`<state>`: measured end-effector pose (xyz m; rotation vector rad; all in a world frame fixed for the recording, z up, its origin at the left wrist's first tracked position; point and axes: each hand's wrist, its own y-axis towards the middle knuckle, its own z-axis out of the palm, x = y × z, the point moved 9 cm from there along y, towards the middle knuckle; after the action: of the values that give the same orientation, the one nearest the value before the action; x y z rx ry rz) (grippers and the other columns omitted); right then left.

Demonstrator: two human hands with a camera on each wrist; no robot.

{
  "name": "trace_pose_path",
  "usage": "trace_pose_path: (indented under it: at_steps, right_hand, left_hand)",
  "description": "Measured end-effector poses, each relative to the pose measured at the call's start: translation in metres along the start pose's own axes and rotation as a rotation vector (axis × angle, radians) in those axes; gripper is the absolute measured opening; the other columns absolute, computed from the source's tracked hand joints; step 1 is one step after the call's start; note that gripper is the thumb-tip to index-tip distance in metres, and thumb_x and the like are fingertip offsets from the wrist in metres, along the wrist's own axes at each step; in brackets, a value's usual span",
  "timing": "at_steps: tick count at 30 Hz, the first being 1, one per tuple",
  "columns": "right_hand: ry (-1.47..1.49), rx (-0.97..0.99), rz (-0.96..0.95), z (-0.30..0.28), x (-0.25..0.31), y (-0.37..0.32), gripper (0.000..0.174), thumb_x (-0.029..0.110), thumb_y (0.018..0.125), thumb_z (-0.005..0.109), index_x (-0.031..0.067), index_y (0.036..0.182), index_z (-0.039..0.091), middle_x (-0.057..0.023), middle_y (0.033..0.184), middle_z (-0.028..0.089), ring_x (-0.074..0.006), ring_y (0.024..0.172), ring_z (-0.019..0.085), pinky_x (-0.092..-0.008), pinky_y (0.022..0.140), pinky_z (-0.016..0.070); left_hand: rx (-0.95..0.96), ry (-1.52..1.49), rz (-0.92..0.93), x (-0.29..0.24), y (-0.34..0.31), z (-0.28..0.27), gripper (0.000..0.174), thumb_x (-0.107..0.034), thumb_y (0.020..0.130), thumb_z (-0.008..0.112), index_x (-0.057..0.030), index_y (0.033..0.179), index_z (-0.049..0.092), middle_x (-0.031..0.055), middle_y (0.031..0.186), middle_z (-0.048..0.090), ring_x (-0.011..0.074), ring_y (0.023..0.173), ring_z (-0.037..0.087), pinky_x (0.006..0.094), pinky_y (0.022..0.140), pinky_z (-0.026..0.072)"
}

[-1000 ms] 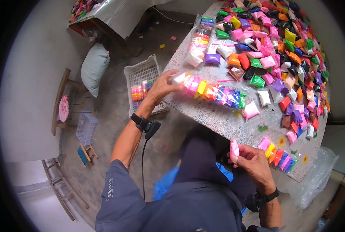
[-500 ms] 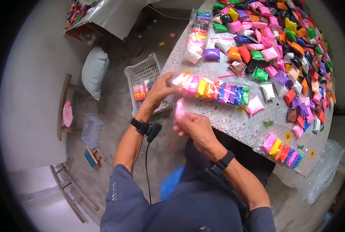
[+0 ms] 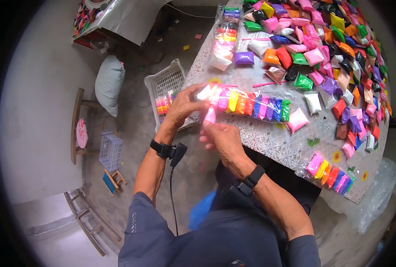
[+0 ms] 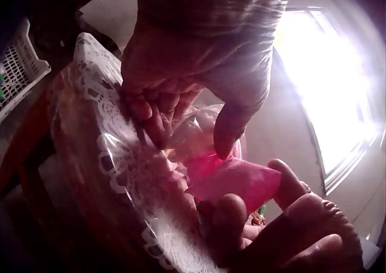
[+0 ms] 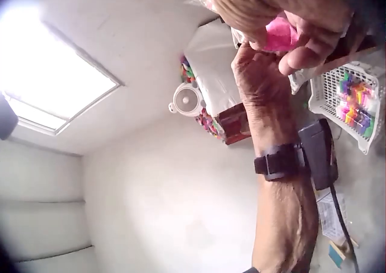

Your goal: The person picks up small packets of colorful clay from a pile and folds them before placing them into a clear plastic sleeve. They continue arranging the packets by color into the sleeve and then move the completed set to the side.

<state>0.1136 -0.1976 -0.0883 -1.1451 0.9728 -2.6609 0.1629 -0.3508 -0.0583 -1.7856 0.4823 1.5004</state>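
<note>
Head view: pink packet point(image 3: 210, 115) is pinched at the fingertips of right hand point(image 3: 222, 139), just off the table point(image 3: 269, 142) edge. Its top end is touching the mouth of the long clear bag point(image 3: 251, 106). Left hand point(image 3: 184, 104) grips that mouth, fingers curled round the plastic. In left wrist view its thumb & fingers are on the clear plastic, w/ the packet just below them. Bag lies flat on table, filled w/ a row of packets: pink, yellow, orange, red, blue, green etc. Second filled bag point(image 3: 331, 174) lies near table's front edge, well apart from both hands. Third bag point(image 3: 224, 35) is at the far left side. Loose packets point(image 3: 336, 49), many colours, cover the far & right part of table. On the floor beside table, white crate point(image 3: 164, 82) holds a few more colourful packets.
</note>
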Motion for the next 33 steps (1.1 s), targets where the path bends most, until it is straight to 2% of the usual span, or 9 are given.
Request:
trace_pose_path:
  at_steps: [4,6,10,12,15,22,24,33]
  right_hand:
    - [-0.01,0.028,-0.004,-0.002,-0.003,0.003,0.031,0.028,0.096,0.071,-0.0018,0.098,0.064,-0.008,0.087,0.07,-0.0148,0.07,0.071,-0.0254,0.053,0.0531]
    - [0.024,0.07,0.03,0.003,-0.006,0.003,0.032,0.032,0.097,0.069,0.0001,0.102,0.067,-0.0101,0.095,0.072,-0.0136,0.078,0.07,-0.0244,0.061,0.053]
    - [0.051,0.116,0.04,0.008,0.0,0.0,0.033,0.033,0.098,0.068,0.0011,0.104,0.067,-0.0102,0.097,0.073,-0.0136,0.078,0.07,-0.0246,0.063,0.0528]
    - [0.109,0.154,0.067,0.011,-0.002,0.002,0.033,0.035,0.099,0.067,0.0022,0.102,0.067,-0.0095,0.095,0.073,-0.0129,0.074,0.068,-0.0248,0.063,0.0518]
    - [0.093,0.178,0.092,0.011,-0.004,0.004,0.032,0.035,0.099,0.067,0.0035,0.101,0.068,-0.0087,0.093,0.072,-0.0118,0.071,0.066,-0.0242,0.061,0.0504]
    - [0.135,0.163,0.12,0.007,0.007,0.0,0.03,0.032,0.097,0.067,0.0024,0.095,0.067,-0.0061,0.078,0.067,-0.0091,0.058,0.058,-0.0236,0.05,0.0471]
    - [0.153,0.106,0.154,0.003,0.009,-0.002,0.031,0.034,0.095,0.068,0.004,0.089,0.065,-0.0048,0.074,0.064,-0.0085,0.054,0.053,-0.0245,0.048,0.0431]
    - [0.177,0.064,0.181,-0.005,0.007,0.0,0.03,0.034,0.095,0.069,0.0061,0.086,0.062,-0.0026,0.072,0.058,-0.0076,0.053,0.046,-0.0236,0.048,0.0363]
  left_hand:
    - [0.003,-0.017,0.007,0.002,-0.001,0.0,0.07,-0.011,0.076,0.081,0.0063,0.139,0.053,0.0111,0.121,0.066,0.0175,0.103,0.065,0.0297,0.095,0.05]
    - [0.0,-0.029,-0.035,0.006,-0.003,-0.001,0.07,-0.011,0.078,0.081,0.0074,0.139,0.052,0.0122,0.12,0.066,0.0176,0.102,0.066,0.0297,0.094,0.0514]
    - [0.006,-0.025,-0.019,0.001,-0.004,0.0,0.069,-0.01,0.08,0.081,0.0077,0.139,0.052,0.0123,0.12,0.067,0.0173,0.102,0.067,0.0295,0.093,0.0522]
    - [0.009,-0.033,-0.026,0.002,-0.003,0.0,0.065,-0.009,0.077,0.083,0.0047,0.135,0.056,0.007,0.114,0.069,0.0138,0.099,0.066,0.028,0.093,0.0517]
    - [0.01,-0.041,-0.017,0.006,-0.001,-0.001,0.064,-0.01,0.077,0.083,0.0045,0.135,0.057,0.0062,0.112,0.07,0.0135,0.098,0.066,0.0277,0.092,0.0515]
    - [0.01,-0.019,-0.025,0.008,-0.002,-0.004,0.063,-0.011,0.077,0.084,0.0042,0.132,0.058,0.0063,0.112,0.069,0.0129,0.097,0.066,0.0269,0.09,0.0518]
    - [0.02,0.051,0.017,0.004,-0.002,-0.004,0.058,-0.01,0.08,0.078,0.0074,0.131,0.057,0.008,0.111,0.068,0.0141,0.099,0.066,0.0278,0.088,0.0521]
    - [0.031,0.015,0.038,0.007,-0.002,-0.004,0.058,-0.012,0.08,0.079,0.0071,0.13,0.058,0.0081,0.111,0.067,0.015,0.099,0.066,0.0295,0.089,0.0518]
